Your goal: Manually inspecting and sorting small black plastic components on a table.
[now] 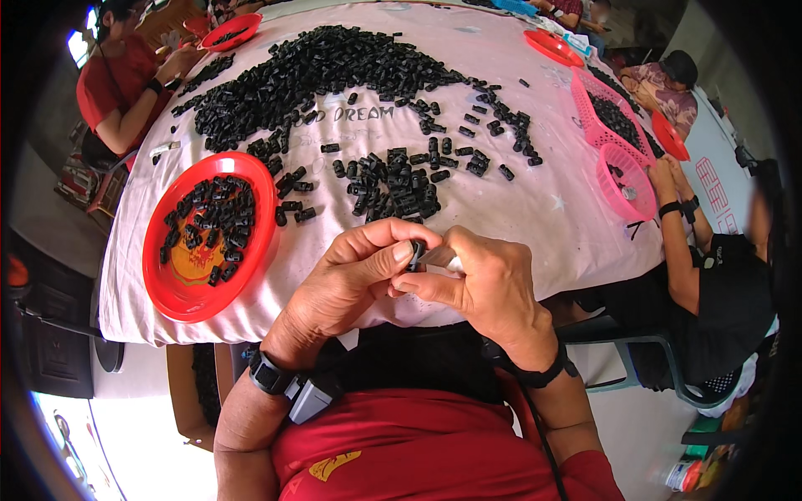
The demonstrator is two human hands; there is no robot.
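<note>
Above the near edge of the table, my left hand [351, 271] pinches a small black plastic part [417, 252] between thumb and fingertips. Close against it, my right hand [497, 280] is closed on a thin pale piece [454, 265], mostly hidden by the fingers; its kind cannot be made out. Just beyond both hands lies a loose cluster of similar black parts [397, 184]. To the left, a red plate [159, 288] holds several more of these parts.
A large heap of black parts [317, 71] covers the table's far middle. Pink baskets [585, 104] and a red plate [555, 50] stand at the right. Co-workers sit around the table, one in red [113, 83] at the left and one in black [731, 284] at the right.
</note>
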